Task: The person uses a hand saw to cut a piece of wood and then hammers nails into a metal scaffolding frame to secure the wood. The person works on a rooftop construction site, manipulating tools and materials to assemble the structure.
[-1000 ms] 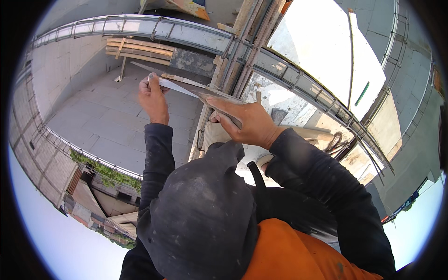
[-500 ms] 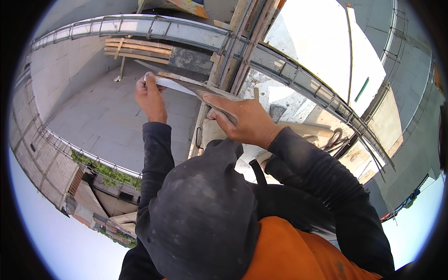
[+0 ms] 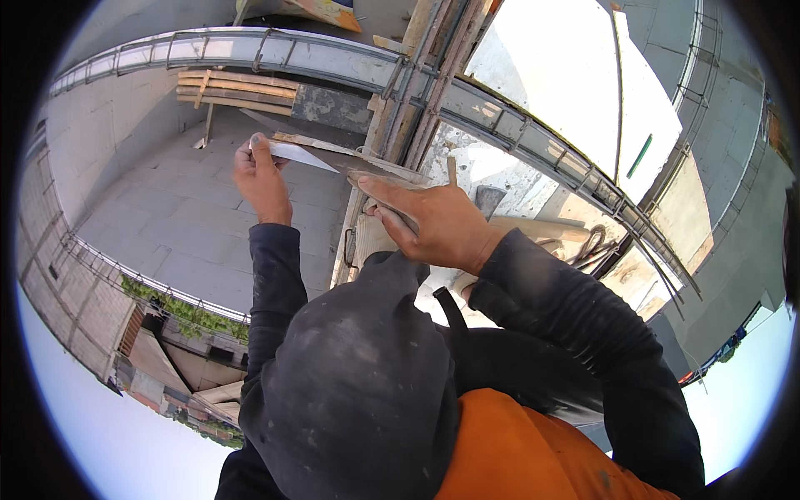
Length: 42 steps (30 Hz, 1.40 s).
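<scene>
Right hand (image 3: pixel 437 218) is gripping the handle (image 3: pixel 403 217), left hand (image 3: pixel 262 175) is pinching the far end; between them the saw-like blade (image 3: pixel 305 156) is spanning, probably light, springy, safest held by its handle.

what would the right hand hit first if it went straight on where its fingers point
Ahead of the right hand, apparently the pale strip, then the left hand; depth is unclear.

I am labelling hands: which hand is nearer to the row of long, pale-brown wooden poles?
Left. In the picture, the left hand is below the wooden poles, slightly to their right; the right hand is farther below and well to the right.
</scene>
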Each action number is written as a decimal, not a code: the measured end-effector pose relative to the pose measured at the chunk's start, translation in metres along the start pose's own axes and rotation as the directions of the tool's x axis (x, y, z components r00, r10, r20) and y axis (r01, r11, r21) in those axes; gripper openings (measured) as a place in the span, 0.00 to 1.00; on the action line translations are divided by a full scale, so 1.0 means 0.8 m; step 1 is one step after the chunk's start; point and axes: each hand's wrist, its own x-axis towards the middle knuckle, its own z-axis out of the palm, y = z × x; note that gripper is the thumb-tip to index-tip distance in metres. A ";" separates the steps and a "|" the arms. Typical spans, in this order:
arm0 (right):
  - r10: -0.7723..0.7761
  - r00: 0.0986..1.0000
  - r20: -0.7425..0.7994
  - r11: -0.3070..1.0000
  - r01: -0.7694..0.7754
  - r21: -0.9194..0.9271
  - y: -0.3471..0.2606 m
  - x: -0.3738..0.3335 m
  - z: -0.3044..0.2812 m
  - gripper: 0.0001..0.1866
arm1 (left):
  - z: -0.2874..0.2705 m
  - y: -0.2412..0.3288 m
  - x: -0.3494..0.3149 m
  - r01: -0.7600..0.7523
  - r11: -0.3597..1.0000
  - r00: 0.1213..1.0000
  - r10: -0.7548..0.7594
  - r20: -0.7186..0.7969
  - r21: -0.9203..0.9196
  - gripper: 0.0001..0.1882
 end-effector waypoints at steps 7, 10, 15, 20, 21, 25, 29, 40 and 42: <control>-0.004 1.000 0.004 0.998 0.004 0.068 -0.016 -0.107 -0.064 0.33 | -0.008 -0.007 -0.003 -0.027 0.999 1.000 0.026 -0.011 -0.042 0.17; 0.032 0.999 0.027 0.996 -0.034 0.083 -0.034 -0.132 -0.085 0.35 | -0.002 0.003 -0.002 -0.037 0.998 0.999 0.037 -0.009 -0.056 0.17; -0.002 1.000 -0.009 1.000 0.002 -0.001 -0.010 0.013 -0.001 0.27 | 0.003 0.003 0.000 -0.001 0.999 1.000 0.002 0.019 -0.041 0.17; 0.062 0.998 0.021 0.995 -0.063 0.082 -0.017 -0.053 -0.035 0.29 | -0.008 -0.011 0.006 0.000 0.999 1.000 0.001 0.014 -0.052 0.18; 0.055 0.998 0.012 0.993 -0.056 0.107 -0.019 -0.094 -0.049 0.33 | -0.009 -0.014 0.004 0.008 0.997 1.000 -0.007 0.011 -0.073 0.19; -0.006 0.999 -0.047 0.996 0.010 0.089 -0.018 -0.144 -0.086 0.30 | -0.006 -0.004 0.000 -0.018 0.999 1.000 0.018 0.002 -0.047 0.19; 0.063 0.998 0.019 0.997 -0.063 0.043 0.004 -0.022 -0.031 0.27 | 0.001 -0.002 -0.003 0.012 1.000 1.000 -0.013 -0.008 -0.022 0.19; -0.070 0.995 -0.065 0.993 0.076 0.086 -0.012 0.007 0.003 0.28 | 0.040 0.039 -0.019 0.121 0.961 0.983 -0.150 -0.102 -0.251 0.24; -0.130 0.983 -0.130 0.987 0.141 0.080 -0.010 0.009 0.019 0.28 | 0.039 0.036 -0.021 0.113 0.952 0.979 -0.155 -0.131 -0.286 0.24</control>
